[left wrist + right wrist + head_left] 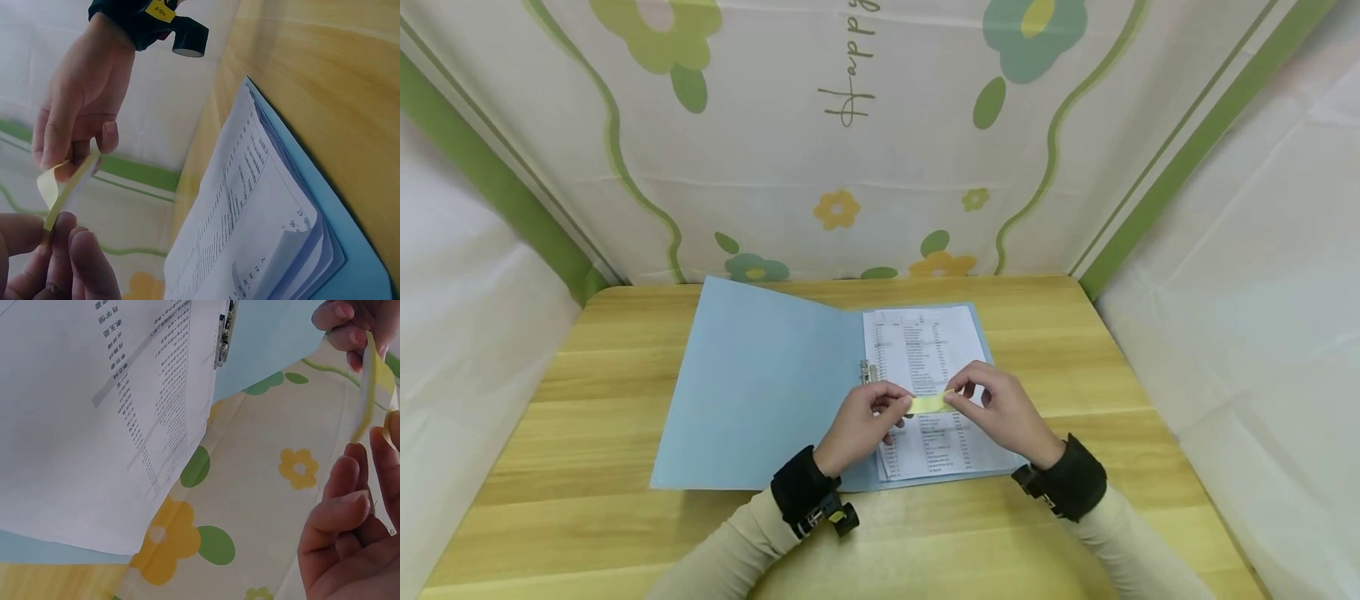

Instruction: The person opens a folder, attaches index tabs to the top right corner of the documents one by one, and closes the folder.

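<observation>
A thin pad of yellow sticky notes (pixel 928 405) is held between both hands over printed sheets (pixel 951 454). My left hand (pixel 865 421) pinches the pad's left end between thumb and fingers. At the other end, my right hand (pixel 1003 408) has thumb and fingertips on the pad. The left wrist view shows a top note (pixel 48 187) curling away from the pad (pixel 70 190) near the right fingers. Beneath lies an open light-blue folder (pixel 752 392), the sheets on its right side by a metal clip (pixel 867 372).
The folder's left cover is raised off the wooden table (pixel 587 400). White fabric with flower prints (pixel 895 175) hangs behind the table, and pale walls (pixel 1262 333) stand on both sides. Each wrist wears a black band (pixel 805 492).
</observation>
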